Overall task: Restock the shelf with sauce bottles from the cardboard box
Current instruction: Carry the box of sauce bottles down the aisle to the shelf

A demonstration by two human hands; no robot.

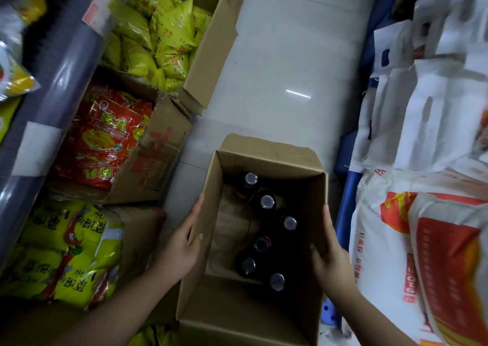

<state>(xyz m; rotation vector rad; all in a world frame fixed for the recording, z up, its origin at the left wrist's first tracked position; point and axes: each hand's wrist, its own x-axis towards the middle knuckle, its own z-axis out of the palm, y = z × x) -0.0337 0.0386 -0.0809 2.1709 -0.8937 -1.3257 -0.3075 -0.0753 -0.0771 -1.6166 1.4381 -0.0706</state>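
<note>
The left hand (182,242) and right hand (330,250) clasp opposite walls of the open cardboard box (264,160) on the floor (277,68). Six dark sauce bottles (266,203) stand inside along its right wall: likely heavy, breakable, slick; grip each below the cap.

Grocery shop aisle, I judged. Open cartons of yellow snack packets (158,36) and red packets (105,139) sat on the pale tiled floor (285,68) below a grey shelf edge (52,81); printed white sacks (422,139) were stacked opposite.
</note>
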